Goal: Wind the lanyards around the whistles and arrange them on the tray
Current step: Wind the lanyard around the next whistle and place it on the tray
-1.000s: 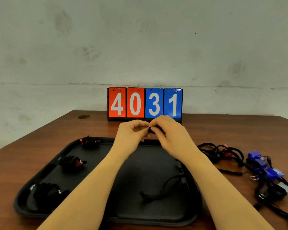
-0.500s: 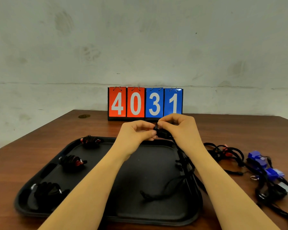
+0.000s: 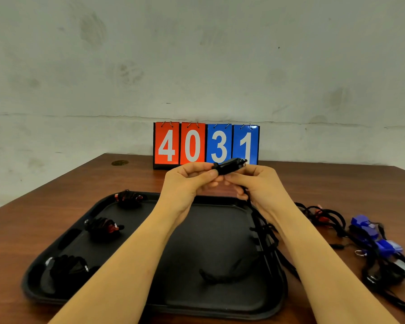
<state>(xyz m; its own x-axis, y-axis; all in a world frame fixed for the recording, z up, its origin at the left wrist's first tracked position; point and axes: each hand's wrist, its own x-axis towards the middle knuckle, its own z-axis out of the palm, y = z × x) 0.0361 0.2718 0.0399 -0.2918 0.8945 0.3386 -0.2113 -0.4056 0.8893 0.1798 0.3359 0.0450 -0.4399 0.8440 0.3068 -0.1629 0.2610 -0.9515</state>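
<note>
Above the far edge of the black tray, my left hand and my right hand both pinch a black whistle, which lies level between the fingertips. Its black lanyard hangs from under my right hand and trails onto the tray, ending in a loose loop. Three wound whistles lie along the tray's left side: one at the far corner, one in the middle, one at the near corner.
A tangle of black lanyards with red whistles and blue whistles lies on the wooden table to the right of the tray. A flip scoreboard reading 4031 stands at the table's far edge by the wall.
Both hands have risen and spread slightly, bringing the black whistle into plain sight between the fingertips. The lanyard has been pulled up and to the right along the tray's right side.
</note>
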